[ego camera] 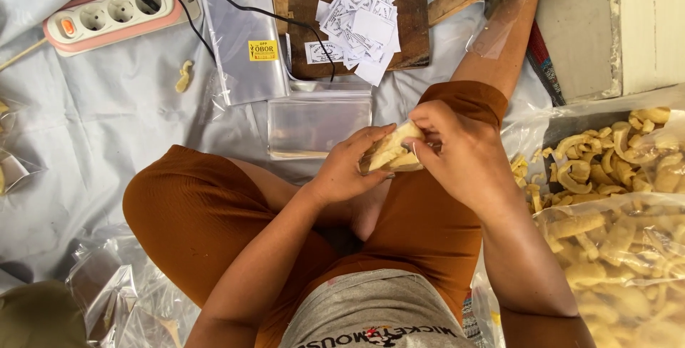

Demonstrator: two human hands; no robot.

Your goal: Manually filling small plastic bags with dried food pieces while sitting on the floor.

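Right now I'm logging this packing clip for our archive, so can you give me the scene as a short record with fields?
Setting: person seated cross-legged on a pale sheet
Left hand: holds a small clear bag of crackers from the left
Right hand: grips the same bag at its right end
Supply: big clear bag of pale curled crackers at the right
Ahead: stack of empty clear bags, paper slips on a wooden board
Far left: pink power strip, one loose cracker

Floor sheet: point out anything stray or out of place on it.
One pale snack piece lies alone on the sheet near the power strip, far from the snack pile at right. The paper slips lie in a loose heap.
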